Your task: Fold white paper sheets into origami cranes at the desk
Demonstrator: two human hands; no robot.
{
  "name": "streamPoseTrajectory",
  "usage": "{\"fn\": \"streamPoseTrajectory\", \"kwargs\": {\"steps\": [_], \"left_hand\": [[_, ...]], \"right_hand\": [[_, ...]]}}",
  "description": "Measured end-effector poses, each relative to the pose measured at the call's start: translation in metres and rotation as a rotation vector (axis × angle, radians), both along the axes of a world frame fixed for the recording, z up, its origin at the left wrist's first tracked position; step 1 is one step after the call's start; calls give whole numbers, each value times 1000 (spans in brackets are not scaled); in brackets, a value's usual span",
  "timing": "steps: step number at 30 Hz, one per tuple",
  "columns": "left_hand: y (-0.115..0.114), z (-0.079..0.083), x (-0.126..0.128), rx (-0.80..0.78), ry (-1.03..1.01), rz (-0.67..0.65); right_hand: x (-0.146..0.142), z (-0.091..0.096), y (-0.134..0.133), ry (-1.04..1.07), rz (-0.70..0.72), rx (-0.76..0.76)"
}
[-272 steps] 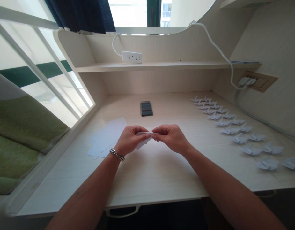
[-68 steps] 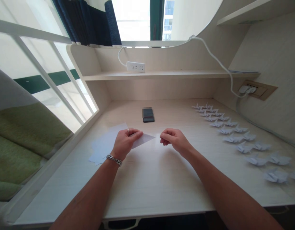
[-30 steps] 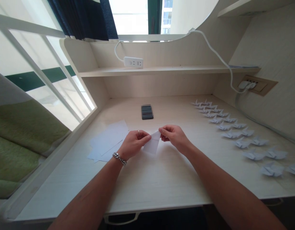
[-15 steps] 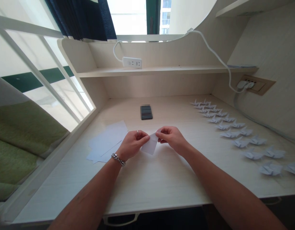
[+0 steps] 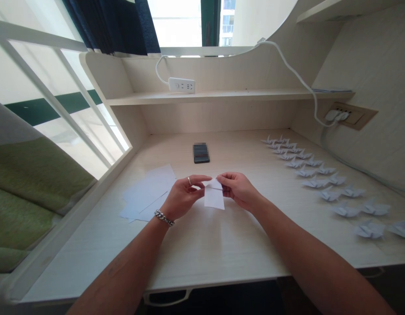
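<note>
A small folded piece of white paper (image 5: pixel 214 200) is held up over the desk, with a flap or crease line across its upper part. My right hand (image 5: pixel 237 189) pinches its upper right side between thumb and fingers. On the left edge, my left hand (image 5: pixel 185 192) grips the paper with its thumb and lower fingers, while the index finger stretches along the top. Left of that hand lie several loose white paper sheets (image 5: pixel 146 192), overlapping flat. Rows of folded paper cranes (image 5: pixel 315 183) stand at the right of the desk.
A dark phone (image 5: pixel 201 153), its screen blurred, lies beyond my hands. On the shelf (image 5: pixel 222 95) sits a white power strip (image 5: pixel 181 85). Its cable runs to a wall socket (image 5: pixel 355 116) on the right. White rails and green cloth (image 5: pixel 31 197) border the left side.
The paper has turned from a slanted position to nearly upright, and a flap line now shows across it. My left index finger has straightened along its top.
</note>
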State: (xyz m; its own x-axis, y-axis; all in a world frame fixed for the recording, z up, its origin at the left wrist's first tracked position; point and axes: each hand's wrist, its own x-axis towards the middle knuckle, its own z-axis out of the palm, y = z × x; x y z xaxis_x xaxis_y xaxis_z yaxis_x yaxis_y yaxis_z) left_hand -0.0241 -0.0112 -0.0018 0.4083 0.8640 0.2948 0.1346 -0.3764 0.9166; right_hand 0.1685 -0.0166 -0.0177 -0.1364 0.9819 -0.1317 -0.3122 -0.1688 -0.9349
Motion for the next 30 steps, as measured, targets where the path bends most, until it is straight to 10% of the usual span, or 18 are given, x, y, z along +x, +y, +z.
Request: {"fn": "streamPoseTrajectory", "kwargs": {"steps": [30], "left_hand": [[4, 2, -1, -305, -32, 33]], "right_hand": [[6, 0, -5, -409, 111, 247]]}}
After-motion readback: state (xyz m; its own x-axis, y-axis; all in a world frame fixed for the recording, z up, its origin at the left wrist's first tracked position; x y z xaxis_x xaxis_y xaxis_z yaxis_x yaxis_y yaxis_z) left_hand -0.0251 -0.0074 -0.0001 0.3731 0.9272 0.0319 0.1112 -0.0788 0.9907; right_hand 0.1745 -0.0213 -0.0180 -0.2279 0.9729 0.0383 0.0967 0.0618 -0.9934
